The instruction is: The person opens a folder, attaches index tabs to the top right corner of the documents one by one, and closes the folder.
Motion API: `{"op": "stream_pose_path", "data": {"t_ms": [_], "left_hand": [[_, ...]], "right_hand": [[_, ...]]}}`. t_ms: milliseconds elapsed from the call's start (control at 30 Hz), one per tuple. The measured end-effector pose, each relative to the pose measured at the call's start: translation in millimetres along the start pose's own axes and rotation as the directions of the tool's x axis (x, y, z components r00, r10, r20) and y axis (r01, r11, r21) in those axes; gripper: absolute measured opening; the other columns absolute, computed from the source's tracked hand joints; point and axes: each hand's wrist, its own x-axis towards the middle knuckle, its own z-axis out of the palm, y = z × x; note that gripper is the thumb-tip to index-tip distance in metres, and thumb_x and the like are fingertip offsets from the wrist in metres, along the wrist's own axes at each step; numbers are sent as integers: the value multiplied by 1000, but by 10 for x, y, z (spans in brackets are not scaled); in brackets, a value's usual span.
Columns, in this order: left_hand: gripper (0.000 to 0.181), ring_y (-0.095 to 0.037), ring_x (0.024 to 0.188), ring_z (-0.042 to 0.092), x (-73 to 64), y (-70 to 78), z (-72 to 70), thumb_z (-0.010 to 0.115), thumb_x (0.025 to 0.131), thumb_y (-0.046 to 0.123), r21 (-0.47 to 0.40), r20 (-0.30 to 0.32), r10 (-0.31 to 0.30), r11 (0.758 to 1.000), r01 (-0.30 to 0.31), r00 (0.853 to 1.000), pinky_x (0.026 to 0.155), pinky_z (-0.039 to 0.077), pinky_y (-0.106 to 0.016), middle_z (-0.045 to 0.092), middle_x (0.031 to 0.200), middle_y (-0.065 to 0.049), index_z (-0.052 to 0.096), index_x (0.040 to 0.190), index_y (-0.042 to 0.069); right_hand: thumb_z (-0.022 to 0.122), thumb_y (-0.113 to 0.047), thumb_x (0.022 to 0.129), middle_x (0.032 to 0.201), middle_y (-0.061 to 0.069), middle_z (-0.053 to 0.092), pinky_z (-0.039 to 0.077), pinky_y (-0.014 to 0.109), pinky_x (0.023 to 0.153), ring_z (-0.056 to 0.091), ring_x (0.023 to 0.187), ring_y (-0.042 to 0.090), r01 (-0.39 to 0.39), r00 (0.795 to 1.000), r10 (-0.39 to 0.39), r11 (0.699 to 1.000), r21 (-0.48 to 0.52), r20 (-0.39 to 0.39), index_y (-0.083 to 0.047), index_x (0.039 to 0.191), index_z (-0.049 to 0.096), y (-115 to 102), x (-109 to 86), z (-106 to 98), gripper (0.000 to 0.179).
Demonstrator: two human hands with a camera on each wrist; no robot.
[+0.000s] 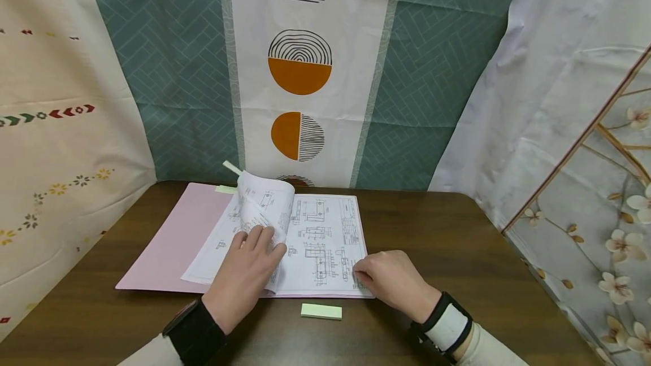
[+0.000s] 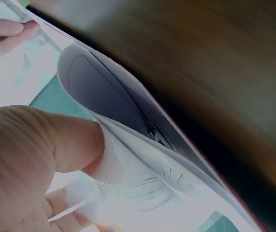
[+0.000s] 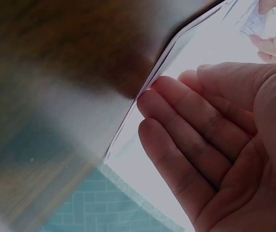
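Note:
Printed sheets of technical drawings (image 1: 325,242) lie on an open pink folder (image 1: 173,242) on the table. My left hand (image 1: 251,270) grips a lifted sheet (image 1: 261,199) that curls over toward the left. In the left wrist view the thumb (image 2: 75,142) presses on the curved paper, with fingers behind it. My right hand (image 1: 394,281) is at the lower right corner of the sheets. Its fingers (image 3: 176,140) extend loosely along the paper's edge in the right wrist view, the thumb close to the index finger. A pale green strip (image 1: 231,168) sticks out from the lifted sheet's top.
A pad of light green sticky notes (image 1: 321,312) lies on the dark wooden table (image 1: 422,225) in front of the folder. Another green tab (image 1: 225,189) shows at the folder's top edge. Patterned curtains (image 1: 178,72) hang behind the table and at both sides.

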Motion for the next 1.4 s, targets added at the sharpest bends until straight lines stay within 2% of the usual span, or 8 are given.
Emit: {"op": "stream_pose_path", "data": {"t_ms": [100, 200, 333, 467, 667, 833, 1033, 1400], "left_hand": [[49, -45, 134, 52, 68, 70, 5, 97, 77, 2, -5, 15, 17, 1000, -17, 1000, 114, 38, -69, 60, 135, -22, 70, 117, 8], [36, -45, 137, 56, 156, 157, -1, 91, 85, 1, 0, 33, 47, 999, -47, 998, 117, 38, -70, 66, 136, -24, 74, 117, 4], [26, -42, 134, 61, 281, 249, -15, 82, 98, 8, 1, 106, 60, 998, -61, 993, 111, 50, -58, 70, 136, -21, 77, 122, 2], [30, -39, 135, 62, 382, 271, -2, 80, 100, 16, -15, 206, 31, 999, -28, 978, 108, 54, -53, 71, 138, -19, 78, 127, 2], [26, -32, 102, 63, 426, 215, 72, 82, 99, 14, -65, 282, -34, 996, 54, 959, 88, 61, -45, 73, 113, -17, 78, 119, -2], [27, -31, 93, 62, 429, 184, 74, 83, 97, 11, -110, 280, -65, 989, 99, 958, 83, 64, -45, 71, 112, -22, 76, 117, -6], [23, -31, 88, 66, 414, 162, 65, 83, 96, 6, -100, 263, -61, 991, 90, 963, 78, 65, -47, 72, 112, -27, 75, 112, -8], [20, -35, 83, 69, 417, 86, 95, 79, 98, 4, -106, 296, -84, 987, 120, 951, 76, 64, -51, 71, 105, -28, 75, 113, -8]], "right_hand": [[90, -17, 94, 88, -5, 80, 42, 25, 58, 49, 62, 3, -4, 1000, 4, 1000, 5, 2, -18, 97, 87, 0, -10, -2, 5], [90, -17, 94, 87, -5, 80, 42, 25, 58, 49, 61, 3, -5, 1000, 5, 1000, 11, 3, -18, 97, 87, 0, -16, 11, 5], [90, -17, 94, 85, -7, 79, 41, 24, 57, 48, 61, 3, -2, 1000, 2, 1000, 15, 5, -18, 95, 86, -5, -24, 41, 4], [90, -17, 93, 82, -8, 77, 40, 24, 56, 46, 59, 3, 3, 1000, -3, 1000, 11, 1, -19, 94, 85, -7, -25, 56, 5], [90, -19, 94, 77, -9, 73, 38, 25, 54, 45, 58, 4, 2, 1000, -2, 1000, -5, -14, -19, 92, 84, -1, -7, 43, 6], [90, -18, 94, 78, -9, 74, 38, 25, 54, 45, 58, 5, -8, 1000, 8, 1000, -6, -17, -19, 92, 84, -3, 6, 21, 6], [90, -18, 94, 84, -7, 78, 41, 24, 56, 48, 61, 4, -15, 1000, 15, 1000, -1, -7, -18, 94, 85, -7, 3, 23, 5], [90, -17, 93, 89, -7, 80, 44, 24, 59, 51, 63, 3, -7, 1000, 7, 1000, -10, -15, -19, 97, 86, 1, -5, 30, 5]]}}
